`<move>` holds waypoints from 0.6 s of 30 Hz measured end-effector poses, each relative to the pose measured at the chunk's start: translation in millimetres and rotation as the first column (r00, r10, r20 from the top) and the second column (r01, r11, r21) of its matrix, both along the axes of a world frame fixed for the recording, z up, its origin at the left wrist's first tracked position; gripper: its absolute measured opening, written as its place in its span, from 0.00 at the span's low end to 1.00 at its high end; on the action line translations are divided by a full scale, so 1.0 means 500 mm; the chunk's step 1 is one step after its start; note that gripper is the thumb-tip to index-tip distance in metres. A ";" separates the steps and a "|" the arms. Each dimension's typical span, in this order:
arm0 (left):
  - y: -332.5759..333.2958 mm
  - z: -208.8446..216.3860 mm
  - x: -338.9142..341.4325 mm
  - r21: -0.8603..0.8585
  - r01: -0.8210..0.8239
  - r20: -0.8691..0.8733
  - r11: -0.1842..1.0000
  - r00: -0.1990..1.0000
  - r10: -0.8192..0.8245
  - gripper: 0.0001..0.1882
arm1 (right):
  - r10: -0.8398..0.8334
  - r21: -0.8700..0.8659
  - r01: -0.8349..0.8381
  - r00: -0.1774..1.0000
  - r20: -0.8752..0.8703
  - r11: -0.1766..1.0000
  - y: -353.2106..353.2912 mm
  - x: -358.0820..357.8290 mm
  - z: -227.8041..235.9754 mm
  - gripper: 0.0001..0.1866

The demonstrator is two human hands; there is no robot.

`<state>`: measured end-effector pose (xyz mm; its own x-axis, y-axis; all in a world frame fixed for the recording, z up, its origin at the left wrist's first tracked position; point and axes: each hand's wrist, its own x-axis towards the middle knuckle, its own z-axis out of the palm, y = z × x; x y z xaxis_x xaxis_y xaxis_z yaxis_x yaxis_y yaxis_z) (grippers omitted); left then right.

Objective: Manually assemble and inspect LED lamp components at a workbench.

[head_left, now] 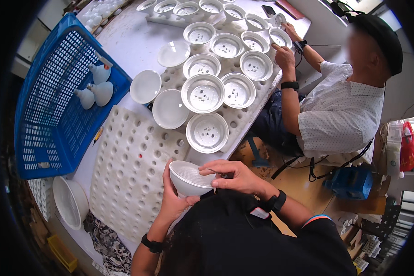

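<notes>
My left hand (172, 198) cups a white bowl-shaped lamp housing (188, 178) from below and the side, close to my chest. My right hand (234, 177) reaches over its rim, pinching a thin metal tool (214, 171) whose tip points into the housing. Just beyond, another open housing (207, 132) with small parts inside stands on a white foam tray (129, 175) full of round holes.
Several more housings (203, 93) and white dome covers (169, 109) fill the table. A blue plastic basket (46, 115) at left holds finished bulbs (101, 92). A seated person (340, 106) at right touches a housing at the far end. A white bowl (69, 202) lies lower left.
</notes>
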<state>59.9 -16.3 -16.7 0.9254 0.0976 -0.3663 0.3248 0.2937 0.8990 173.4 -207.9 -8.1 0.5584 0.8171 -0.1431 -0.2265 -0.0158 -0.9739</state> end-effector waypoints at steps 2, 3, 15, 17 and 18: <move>-0.011 0.024 0.029 -0.044 0.081 -0.081 0.996 0.993 -0.084 0.59 | -0.040 -0.011 0.040 0.999 -0.032 0.999 -0.030 0.005 -0.005 0.19; -0.019 0.032 0.043 -0.094 0.131 -0.166 0.987 0.975 -0.145 0.57 | -0.069 -0.019 0.068 0.997 -0.040 0.998 -0.045 0.006 -0.009 0.19; -0.129 0.017 0.119 -0.332 0.252 -0.299 0.909 0.886 -0.355 0.43 | -0.232 -0.038 0.229 0.962 -0.141 0.973 -0.166 0.029 -0.024 0.20; -0.139 0.015 0.126 -0.344 0.265 -0.317 0.901 0.870 -0.377 0.43 | -0.266 -0.028 0.265 0.952 -0.152 0.964 -0.176 0.024 -0.032 0.19; -0.143 0.014 0.129 -0.356 0.269 -0.334 0.895 0.858 -0.391 0.42 | -0.292 -0.018 0.293 0.942 -0.163 0.956 -0.181 0.022 -0.036 0.18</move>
<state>124.1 -88.0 -9.8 0.6596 -0.3530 -0.6636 0.7514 0.3296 0.5716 184.4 -298.3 -26.0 0.7428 0.6224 -0.2468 -0.3747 0.0808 -0.9236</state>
